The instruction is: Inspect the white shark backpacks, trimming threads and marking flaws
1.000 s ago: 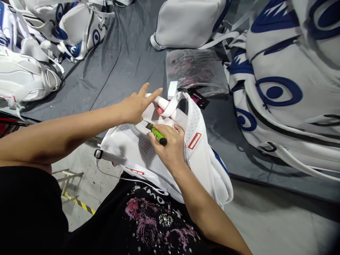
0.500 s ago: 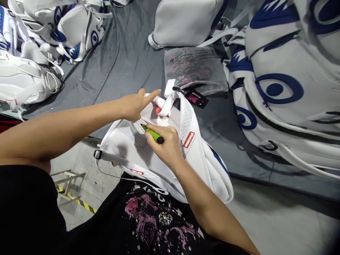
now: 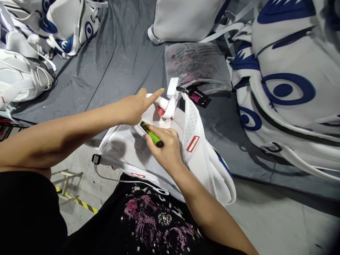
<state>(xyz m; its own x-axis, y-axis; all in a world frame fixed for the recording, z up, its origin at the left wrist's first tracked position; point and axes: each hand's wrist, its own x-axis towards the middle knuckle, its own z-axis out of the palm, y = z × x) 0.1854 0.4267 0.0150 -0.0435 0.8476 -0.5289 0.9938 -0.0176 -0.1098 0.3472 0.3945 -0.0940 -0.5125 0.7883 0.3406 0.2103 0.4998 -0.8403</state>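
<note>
I saw a clear plastic bag (image 3: pixel 198 65) lying on the dark grey sheet (image 3: pixel 117 67), with a small black and pink tag (image 3: pixel 198 97) just beside it. A plain white bag (image 3: pixel 186 19) sat behind it, and a big white bag with blue eyes (image 3: pixel 287 88) lay on the right. More white and blue bags (image 3: pixel 34 39) were piled far to the left, near a yellow and black stripe (image 3: pixel 79 204) on the floor.

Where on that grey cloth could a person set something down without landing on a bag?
The widest bare stretch of the grey cloth lies between the bags at far left and the clear plastic packet. A narrower strip runs between the white backpack under both hands and the big blue-patterned bag. The right side and far corners are crowded.
</note>
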